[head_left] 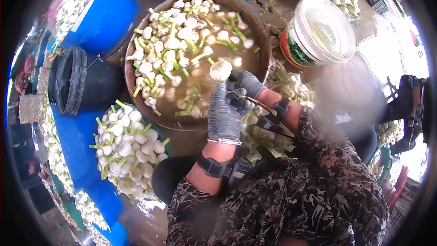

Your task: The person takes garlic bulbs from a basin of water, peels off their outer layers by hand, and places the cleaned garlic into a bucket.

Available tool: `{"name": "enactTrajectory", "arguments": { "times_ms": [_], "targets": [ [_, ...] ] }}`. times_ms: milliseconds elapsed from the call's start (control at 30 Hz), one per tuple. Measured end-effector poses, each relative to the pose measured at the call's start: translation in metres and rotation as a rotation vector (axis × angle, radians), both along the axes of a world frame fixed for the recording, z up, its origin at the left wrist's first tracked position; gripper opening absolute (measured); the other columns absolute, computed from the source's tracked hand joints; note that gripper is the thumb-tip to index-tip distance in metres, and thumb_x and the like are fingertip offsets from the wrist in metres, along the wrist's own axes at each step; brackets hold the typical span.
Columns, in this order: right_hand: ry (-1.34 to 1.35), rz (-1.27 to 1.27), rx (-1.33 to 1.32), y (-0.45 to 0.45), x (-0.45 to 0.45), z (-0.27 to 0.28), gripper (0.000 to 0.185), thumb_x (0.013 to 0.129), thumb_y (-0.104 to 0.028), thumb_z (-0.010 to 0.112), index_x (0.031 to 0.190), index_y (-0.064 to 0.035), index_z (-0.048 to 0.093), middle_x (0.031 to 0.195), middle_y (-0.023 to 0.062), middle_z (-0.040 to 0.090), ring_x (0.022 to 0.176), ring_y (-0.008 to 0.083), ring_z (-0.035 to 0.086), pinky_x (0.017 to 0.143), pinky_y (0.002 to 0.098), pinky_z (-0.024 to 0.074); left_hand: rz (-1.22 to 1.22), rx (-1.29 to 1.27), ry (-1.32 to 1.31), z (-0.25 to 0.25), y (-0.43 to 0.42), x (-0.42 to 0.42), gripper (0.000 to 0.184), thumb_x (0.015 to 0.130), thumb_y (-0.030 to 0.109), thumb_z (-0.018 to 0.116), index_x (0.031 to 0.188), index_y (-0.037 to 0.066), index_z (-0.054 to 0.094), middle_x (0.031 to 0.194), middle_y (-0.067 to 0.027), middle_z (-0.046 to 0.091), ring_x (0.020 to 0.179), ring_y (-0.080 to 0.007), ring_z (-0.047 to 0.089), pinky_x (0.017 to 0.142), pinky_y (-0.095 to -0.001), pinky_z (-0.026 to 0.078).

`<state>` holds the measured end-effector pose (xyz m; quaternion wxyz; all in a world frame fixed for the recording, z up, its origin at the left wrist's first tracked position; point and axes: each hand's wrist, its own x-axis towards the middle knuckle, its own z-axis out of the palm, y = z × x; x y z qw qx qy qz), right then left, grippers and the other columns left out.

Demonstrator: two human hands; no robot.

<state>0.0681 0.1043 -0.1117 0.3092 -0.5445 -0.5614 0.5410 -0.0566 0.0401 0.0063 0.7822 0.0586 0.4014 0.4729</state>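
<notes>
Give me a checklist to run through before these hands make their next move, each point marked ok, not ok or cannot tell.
1. Gloves on: ok. The left hand and right hand both wear grey gloves.
2. Bulb supported: ok. One pale bulb is held up over the basin where the hands meet.
3. Which hand carries the grip: cannot tell. The fingers overlap.
4. Basin cleared: not ok. Many stemmed bulbs lie in it.
5. Water clean: not ok. The water looks brown and murky.
6. Room in the green tub: not ok. White bulbs are heaped in it.
</notes>
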Motion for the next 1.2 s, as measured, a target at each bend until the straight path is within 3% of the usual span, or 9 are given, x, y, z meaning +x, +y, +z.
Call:
{"name": "enactTrajectory", "arguments": {
  "times_ms": [33, 200, 300, 533, 667, 800, 933, 1067, 1200],
  "targets": [
    [-0.216, 0.028, 0.236, -0.022, 0.019, 0.073, 0.026, 0.081, -0.022, 0.068, 0.099, -0.0036, 0.065, 0.089, 0.0186, 0.066, 0.081, 0.0359, 0.063, 0.073, 0.0412, 0.0489, -0.038, -0.043, 0.043, 0.003, -0.004, 0.006, 0.044, 0.096, 0.042, 0.049, 0.114, 0.002, 0.054, 0.091, -0.0159, 0.064, 0.072, -0.0265, 0.064, 0.069, -0.0450, 0.057],
    [-0.701, 0.062, 0.625, -0.073, 0.089, 0.116, 0.028, 0.071, -0.010, 0.064, 0.099, -0.0084, 0.066, 0.092, 0.0144, 0.065, 0.091, 0.0348, 0.062, 0.080, 0.0425, 0.0498, -0.271, -0.009, -0.038, 0.004, -0.020, 0.045, 0.040, 0.097, 0.036, 0.052, 0.122, 0.005, 0.050, 0.097, -0.0151, 0.064, 0.082, -0.0275, 0.065, 0.081, -0.0486, 0.057],
    [-0.589, -0.122, 0.685, -0.097, 0.112, 0.125, 0.028, 0.077, -0.009, 0.064, 0.104, -0.0061, 0.066, 0.093, 0.0163, 0.064, 0.091, 0.0342, 0.063, 0.080, 0.0414, 0.0509, -0.329, 0.159, -0.090, 0.009, -0.033, 0.067, 0.037, 0.095, 0.020, 0.057, 0.128, 0.008, 0.046, 0.119, -0.0161, 0.056, 0.104, -0.0290, 0.061, 0.091, -0.0480, 0.054],
    [-0.354, -0.508, 0.554, -0.156, 0.142, 0.160, 0.013, 0.082, -0.014, 0.066, 0.092, -0.0067, 0.068, 0.080, 0.0142, 0.065, 0.077, 0.0346, 0.063, 0.070, 0.0421, 0.0510, -0.303, 0.356, 0.236, 0.008, -0.045, 0.107, 0.045, 0.090, 0.006, 0.062, 0.130, 0.009, 0.040, 0.122, -0.0135, 0.051, 0.107, -0.0282, 0.059, 0.086, -0.0406, 0.058],
    [-0.610, -0.516, 0.504, -0.157, 0.140, 0.151, 0.009, 0.078, -0.016, 0.066, 0.080, -0.0081, 0.063, 0.075, 0.0148, 0.062, 0.073, 0.0342, 0.061, 0.067, 0.0432, 0.0499, -0.294, 0.345, 0.402, 0.007, -0.050, 0.123, 0.049, 0.084, -0.001, 0.066, 0.126, 0.008, 0.042, 0.121, -0.0112, 0.052, 0.104, -0.0231, 0.058, 0.077, -0.0359, 0.060],
    [-0.555, -0.496, 0.525, -0.154, 0.143, 0.150, 0.011, 0.078, -0.012, 0.066, 0.078, -0.0049, 0.058, 0.073, 0.0156, 0.060, 0.069, 0.0358, 0.060, 0.062, 0.0422, 0.0483, -0.327, 0.448, 0.477, -0.001, -0.048, 0.121, 0.049, 0.085, -0.002, 0.065, 0.126, 0.009, 0.041, 0.123, -0.0122, 0.050, 0.105, -0.0247, 0.058, 0.080, -0.0385, 0.059],
    [-0.263, -0.566, 0.232, -0.143, 0.151, 0.139, 0.012, 0.081, -0.014, 0.064, 0.082, -0.0026, 0.061, 0.075, 0.0194, 0.062, 0.071, 0.0381, 0.061, 0.065, 0.0417, 0.0492, -0.338, 0.449, 0.170, 0.012, -0.047, 0.108, 0.046, 0.088, 0.003, 0.064, 0.127, 0.009, 0.042, 0.122, -0.0141, 0.051, 0.104, -0.0272, 0.058, 0.085, -0.0429, 0.057],
    [-0.846, -0.717, 0.161, -0.128, 0.186, 0.111, 0.017, 0.084, -0.020, 0.063, 0.088, -0.0034, 0.063, 0.076, 0.0201, 0.064, 0.074, 0.0382, 0.062, 0.069, 0.0435, 0.0504, -0.500, 0.386, -0.056, 0.012, -0.038, 0.083, 0.043, 0.091, 0.018, 0.064, 0.130, 0.008, 0.047, 0.121, -0.0136, 0.053, 0.103, -0.0272, 0.059, 0.087, -0.0435, 0.056],
    [-0.468, -0.578, 0.721, -0.138, 0.173, 0.144, 0.021, 0.082, -0.017, 0.066, 0.099, -0.0056, 0.066, 0.093, 0.0170, 0.066, 0.089, 0.0363, 0.063, 0.079, 0.0435, 0.0503, -0.481, 0.366, -0.178, 0.003, -0.032, 0.071, 0.044, 0.095, 0.024, 0.057, 0.133, 0.005, 0.045, 0.119, -0.0127, 0.056, 0.105, -0.0266, 0.059, 0.095, -0.0462, 0.050]
  ]
}}
